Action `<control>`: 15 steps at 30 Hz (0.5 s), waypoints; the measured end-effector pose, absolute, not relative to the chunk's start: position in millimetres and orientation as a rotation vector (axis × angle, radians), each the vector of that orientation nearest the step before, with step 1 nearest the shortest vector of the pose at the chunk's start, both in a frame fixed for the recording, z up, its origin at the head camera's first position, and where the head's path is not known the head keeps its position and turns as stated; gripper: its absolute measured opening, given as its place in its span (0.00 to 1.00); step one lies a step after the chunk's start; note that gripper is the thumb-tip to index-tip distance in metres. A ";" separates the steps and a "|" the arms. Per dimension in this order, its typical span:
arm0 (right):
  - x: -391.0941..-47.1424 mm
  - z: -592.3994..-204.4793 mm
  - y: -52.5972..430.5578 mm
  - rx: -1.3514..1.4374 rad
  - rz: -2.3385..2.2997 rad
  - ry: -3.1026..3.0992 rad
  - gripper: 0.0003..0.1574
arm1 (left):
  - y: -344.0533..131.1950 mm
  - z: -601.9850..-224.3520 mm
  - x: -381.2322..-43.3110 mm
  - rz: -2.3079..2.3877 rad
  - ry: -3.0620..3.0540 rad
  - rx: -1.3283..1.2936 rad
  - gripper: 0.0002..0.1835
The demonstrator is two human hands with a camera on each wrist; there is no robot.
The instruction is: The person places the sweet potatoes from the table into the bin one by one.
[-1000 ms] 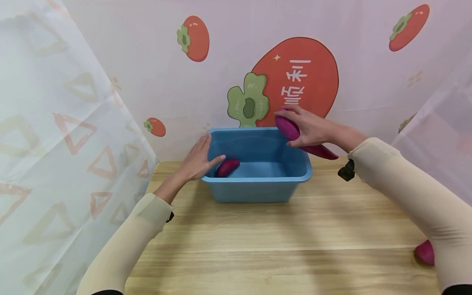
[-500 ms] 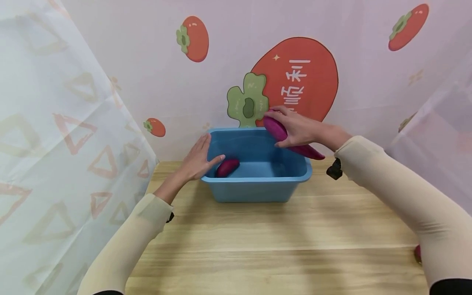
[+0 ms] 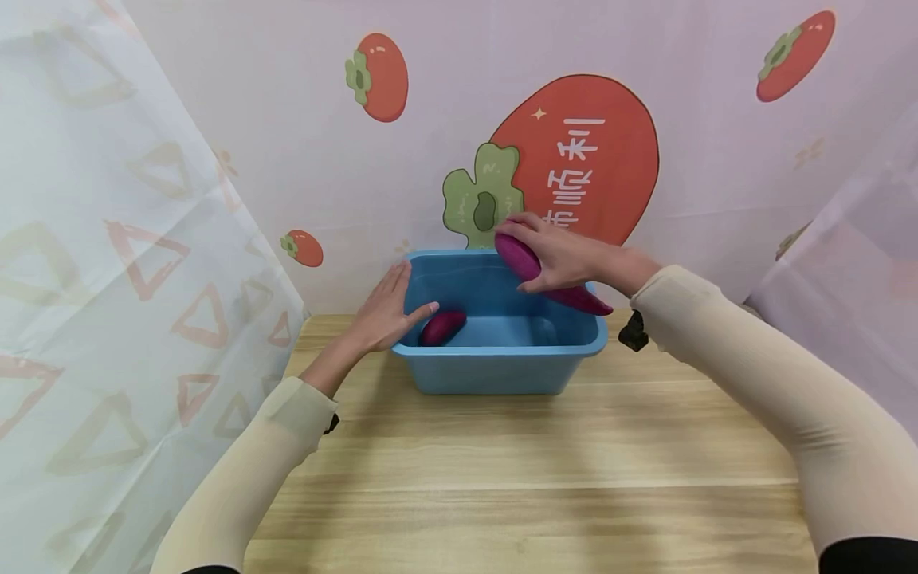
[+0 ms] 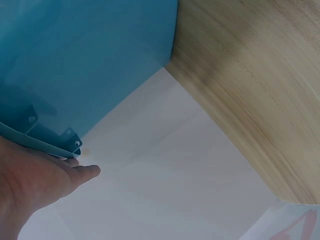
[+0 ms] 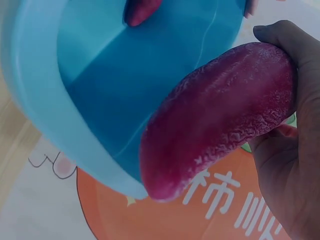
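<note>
A long purple sweet potato (image 3: pixel 518 255) is gripped from above by my right hand (image 3: pixel 566 253), over the right part of a blue plastic tub (image 3: pixel 495 373). Its thin tail slants down to the right, across the tub's right rim. The right wrist view shows its thick, rough-skinned end (image 5: pixel 215 122) sticking out of the hand, above the tub's inside. My left hand (image 3: pixel 383 315) rests on the tub's left rim, fingers straight and thumb spread toward the inside. A second, smaller-looking sweet potato (image 3: pixel 442 328) lies on the tub floor at the left, close to that thumb.
The tub stands at the back of a wooden table (image 3: pixel 488 494), near a cloth backdrop (image 3: pixel 215 80) printed with persimmons. White patterned cloth (image 3: pixel 143 319) hangs along the left side, and more cloth (image 3: pixel 846 263) along the right.
My right hand has moved left with the sweet potato, from the tub's right edge to over its inside. The left hand has stayed put. Another sweet potato at lower right is now hidden from view.
</note>
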State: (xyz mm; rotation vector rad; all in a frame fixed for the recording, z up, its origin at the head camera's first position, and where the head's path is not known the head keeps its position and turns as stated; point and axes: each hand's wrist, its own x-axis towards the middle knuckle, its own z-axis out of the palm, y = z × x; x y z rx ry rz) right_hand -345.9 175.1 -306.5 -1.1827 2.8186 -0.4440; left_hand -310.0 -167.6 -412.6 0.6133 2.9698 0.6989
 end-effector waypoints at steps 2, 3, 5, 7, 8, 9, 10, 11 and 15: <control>-346.1 -307.6 172.7 -1.186 -0.448 2.810 0.71 | -167.8 -412.9 -310.3 0.698 2.968 0.612 0.56; -346.3 -308.0 171.6 -1.189 -0.450 2.805 0.71 | -167.7 -412.7 -310.0 0.700 2.966 0.608 0.56; -346.9 -309.2 169.6 -1.200 -0.452 2.798 0.71 | -167.6 -412.3 -309.8 0.703 2.963 0.604 0.56; -347.5 -310.3 167.5 -1.211 -0.457 2.790 0.71 | -167.4 -411.6 -309.4 0.703 2.963 0.601 0.56; -347.8 -310.8 166.5 -1.216 -0.457 2.789 0.71 | -167.3 -411.3 -309.1 0.702 2.963 0.601 0.56; -348.0 -311.3 165.5 -1.218 -0.457 2.789 0.71 | -167.2 -411.1 -308.8 0.705 2.961 0.599 0.56; -348.1 -311.7 164.4 -1.219 -0.459 2.789 0.71 | -167.2 -411.0 -308.6 0.707 2.962 0.598 0.56; -348.2 -312.1 163.5 -1.218 -0.457 2.789 0.71 | -167.2 -411.0 -308.4 0.709 2.962 0.596 0.56; -348.9 -313.6 159.8 -1.209 -0.453 2.786 0.71 | -167.4 -412.0 -308.2 0.717 2.961 0.587 0.56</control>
